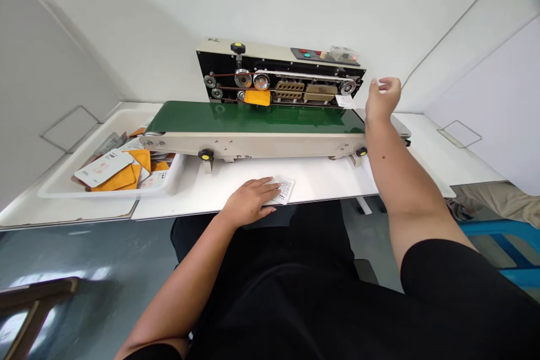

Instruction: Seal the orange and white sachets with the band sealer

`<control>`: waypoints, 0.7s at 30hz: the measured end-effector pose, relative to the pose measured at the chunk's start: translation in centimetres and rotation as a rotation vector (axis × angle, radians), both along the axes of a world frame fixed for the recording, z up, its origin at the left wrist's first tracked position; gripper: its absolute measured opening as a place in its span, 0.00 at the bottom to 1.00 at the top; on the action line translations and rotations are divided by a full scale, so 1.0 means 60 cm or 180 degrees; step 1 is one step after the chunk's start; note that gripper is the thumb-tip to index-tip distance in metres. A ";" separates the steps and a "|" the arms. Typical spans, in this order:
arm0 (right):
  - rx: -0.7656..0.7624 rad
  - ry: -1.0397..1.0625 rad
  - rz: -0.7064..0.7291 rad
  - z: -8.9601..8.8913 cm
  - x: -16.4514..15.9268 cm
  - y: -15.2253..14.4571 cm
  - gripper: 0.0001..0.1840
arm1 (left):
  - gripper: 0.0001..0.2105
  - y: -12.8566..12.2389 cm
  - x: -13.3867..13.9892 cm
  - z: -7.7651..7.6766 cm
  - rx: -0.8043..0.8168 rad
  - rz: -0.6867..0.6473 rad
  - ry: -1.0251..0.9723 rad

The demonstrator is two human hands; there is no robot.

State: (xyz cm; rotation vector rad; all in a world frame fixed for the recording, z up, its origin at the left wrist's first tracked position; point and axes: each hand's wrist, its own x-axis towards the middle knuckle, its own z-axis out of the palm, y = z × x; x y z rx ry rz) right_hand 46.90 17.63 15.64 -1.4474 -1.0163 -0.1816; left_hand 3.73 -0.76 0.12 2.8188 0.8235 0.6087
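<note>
My left hand (251, 201) lies at the table's front edge, its fingers stretched over the left part of some white printed packets (286, 190). Raised beside the right end of a band sealing machine (278, 53) is my right hand (383, 98). Its fingers are loosely curled, apart from the thumb, and nothing shows between them. Just left of that hand, a white packet (345, 101) sits at the machine's right end. Farther left, an orange packet (257, 98) hangs at the rollers above the green conveyor belt (253, 118).
A white plastic bin (179, 177) at the left holds several white and orange packets (107, 169). Black knobs (206, 154) stick out from the conveyor's front. White walls flank the table (228, 180). A blue stool (502, 236) stands at the right, near another person's leg (502, 199).
</note>
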 end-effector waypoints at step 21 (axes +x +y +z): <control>-0.1510 0.0755 0.3083 -0.169 -0.267 -0.230 0.18 | 0.21 0.020 -0.015 -0.019 -0.2026 0.0863 -0.2847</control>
